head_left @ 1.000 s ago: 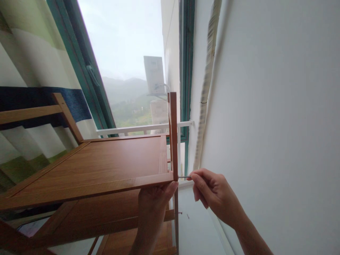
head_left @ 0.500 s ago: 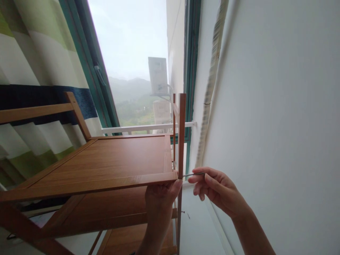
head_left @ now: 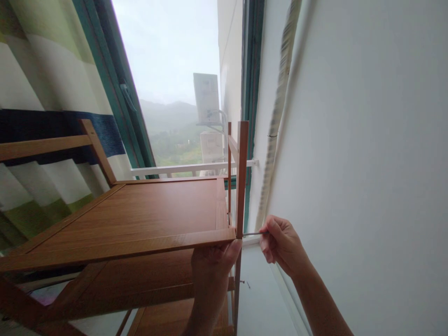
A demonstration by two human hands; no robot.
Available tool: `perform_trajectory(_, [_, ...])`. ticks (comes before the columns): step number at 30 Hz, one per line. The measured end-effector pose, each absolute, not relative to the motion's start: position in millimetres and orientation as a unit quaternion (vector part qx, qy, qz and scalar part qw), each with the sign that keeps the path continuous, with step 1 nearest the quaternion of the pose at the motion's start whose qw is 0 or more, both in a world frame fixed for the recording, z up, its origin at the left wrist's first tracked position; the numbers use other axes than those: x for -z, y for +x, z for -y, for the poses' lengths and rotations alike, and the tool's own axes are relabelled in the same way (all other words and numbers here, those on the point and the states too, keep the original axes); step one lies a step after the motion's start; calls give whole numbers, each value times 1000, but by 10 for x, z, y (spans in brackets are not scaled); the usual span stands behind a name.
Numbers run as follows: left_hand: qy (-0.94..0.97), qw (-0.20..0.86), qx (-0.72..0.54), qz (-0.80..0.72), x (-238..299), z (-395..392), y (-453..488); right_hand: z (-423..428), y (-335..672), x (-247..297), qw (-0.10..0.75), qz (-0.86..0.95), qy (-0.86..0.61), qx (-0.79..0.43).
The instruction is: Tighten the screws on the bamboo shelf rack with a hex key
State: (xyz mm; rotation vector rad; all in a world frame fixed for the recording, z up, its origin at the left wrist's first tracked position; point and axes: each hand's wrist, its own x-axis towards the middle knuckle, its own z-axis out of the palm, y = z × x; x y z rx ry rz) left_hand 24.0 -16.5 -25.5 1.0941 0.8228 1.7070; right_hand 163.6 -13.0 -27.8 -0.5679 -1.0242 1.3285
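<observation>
A brown wooden shelf board point(head_left: 164, 205) in a frame meets the upright post point(head_left: 241, 182) at its near right corner. My left hand point(head_left: 212, 266) grips that corner from below, with the thumb up against the joint by the post; its other fingers are partly hidden under the board. A thin metal rod that looks like a hex key point(head_left: 252, 233) runs level from the post's outer side to my right hand point(head_left: 280, 240). My right thumb and fingers pinch its outer end. Where the rod's tip sits in the post is too small to make out.
A lower shelf point(head_left: 140, 275) lies beneath. Low on the post a bolt point(head_left: 242, 282) sticks out. The white wall point(head_left: 357, 140) rises close on the right, with a wrapped pipe point(head_left: 276, 116). Behind are a window rail point(head_left: 189, 168) and a striped curtain point(head_left: 52, 70).
My right hand's fingers have closed from a loose, spread hold into a tight pinch on the hex key, and the hand has turned. My left hand keeps its hold on the shelf corner.
</observation>
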Motion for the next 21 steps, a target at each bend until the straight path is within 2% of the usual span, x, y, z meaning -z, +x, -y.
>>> perform_trajectory(4, [435,464,-693,-340,277,155,243,189,1557,147,627,392,-276,-614])
perform_trajectory(12, [435,511,-665,-327,291,204,214,224,1488,254,659,332,-196,-646])
perform_trajectory(16, [407,509,-687,-322,305,227,259,248,1547,291,649,387,-207,-621])
perform_trajectory(21, [385,509,-707,-306,279,235,292,291,1650,205,657,477,-279,-514])
